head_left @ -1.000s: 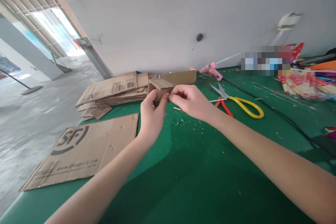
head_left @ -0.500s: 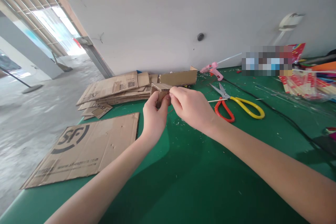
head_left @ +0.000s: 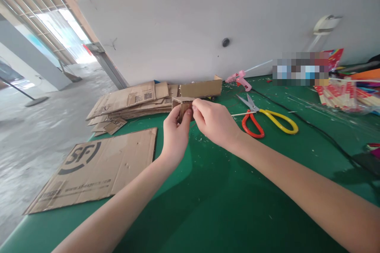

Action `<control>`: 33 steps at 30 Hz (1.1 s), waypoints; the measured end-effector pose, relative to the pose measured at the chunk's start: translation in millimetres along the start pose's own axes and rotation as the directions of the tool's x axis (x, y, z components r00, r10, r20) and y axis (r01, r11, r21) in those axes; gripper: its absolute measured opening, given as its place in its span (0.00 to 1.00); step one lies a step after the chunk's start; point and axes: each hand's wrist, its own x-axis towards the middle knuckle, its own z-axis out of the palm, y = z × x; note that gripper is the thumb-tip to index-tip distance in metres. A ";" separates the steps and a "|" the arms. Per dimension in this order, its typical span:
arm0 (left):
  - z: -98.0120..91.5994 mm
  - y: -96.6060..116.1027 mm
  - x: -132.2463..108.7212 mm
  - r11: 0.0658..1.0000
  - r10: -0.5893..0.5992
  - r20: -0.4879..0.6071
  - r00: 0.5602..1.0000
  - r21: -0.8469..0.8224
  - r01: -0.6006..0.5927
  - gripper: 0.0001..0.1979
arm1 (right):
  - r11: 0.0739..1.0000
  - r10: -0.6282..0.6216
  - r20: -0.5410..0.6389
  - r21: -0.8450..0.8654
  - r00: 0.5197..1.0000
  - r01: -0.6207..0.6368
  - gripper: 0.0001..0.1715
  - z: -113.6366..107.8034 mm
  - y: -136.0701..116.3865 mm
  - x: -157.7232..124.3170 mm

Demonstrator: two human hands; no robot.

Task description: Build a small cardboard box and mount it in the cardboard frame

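Above the green table, both hands grip a small folded piece of cardboard. My left hand closes round its left and near side, thumb pressed on the near face. My right hand pinches its right edge, the fingers curled; the fingertips are partly hidden behind the hand. To the right lie scissors with one red and one yellow handle, blades parted. A thin pale stick rests between my right hand and the scissors.
Stacked cardboard and a long cardboard strip are at the back. A flat printed cardboard sheet lies at left. A pink glue gun with a black cord and bagged sticks are on the right.
The folded cardboard has tilted slightly, so its top flap looks flatter. Both hands keep their grip and have barely shifted; the view has moved a touch.
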 end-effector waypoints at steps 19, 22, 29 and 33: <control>-2.2 1.1 0.8 0.999 0.018 0.055 0.998 -0.038 -0.016 0.04 | 0.947 0.018 -0.015 0.321 1.000 -0.012 0.11 -4.5 5.8 2.4; -1.3 2.0 0.5 0.997 0.013 0.065 0.998 -0.083 -0.007 0.06 | 0.940 0.015 -0.027 0.341 1.000 -0.005 0.11 -3.9 7.1 2.8; -2.3 6.3 -0.1 0.987 -0.106 0.045 0.993 -0.118 0.111 0.03 | 0.931 -0.005 -0.037 0.365 0.999 0.018 0.11 -4.0 6.6 3.0; -3.0 5.4 1.0 0.982 -0.130 0.044 0.990 -0.135 0.135 0.04 | 0.920 -0.015 -0.024 0.390 1.000 0.023 0.11 -4.6 7.0 2.9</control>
